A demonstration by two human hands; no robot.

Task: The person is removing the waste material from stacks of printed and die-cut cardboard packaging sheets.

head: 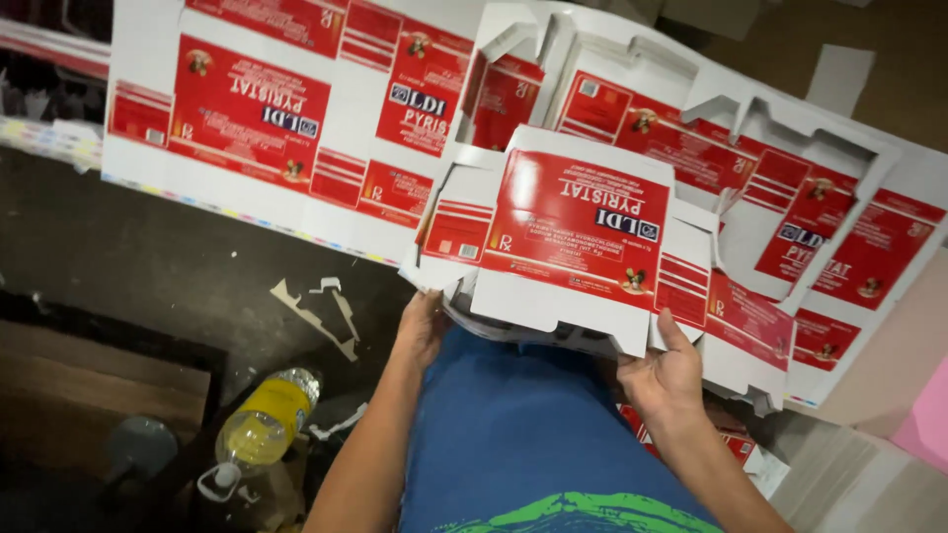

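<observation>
A stack of flat red-and-white die-cut carton blanks (pixel 578 232) rests on my lap above my blue trousers. My left hand (pixel 423 326) grips the stack's lower left corner from underneath. At the lower right edge, my right hand (pixel 664 373) holds the stack with the thumb on top of a white flap. Behind the stack lies a large printed sheet (pixel 257 118) of the same red cartons, partly punched out, with torn white waste (pixel 790 128) at its right.
A plastic bottle (pixel 259 426) with yellow liquid lies on the dark floor at lower left. White cardboard scraps (pixel 321 311) lie near it. A wooden board (pixel 89 380) sits at far left. Pink and tan cardboard (pixel 918 395) stands at right.
</observation>
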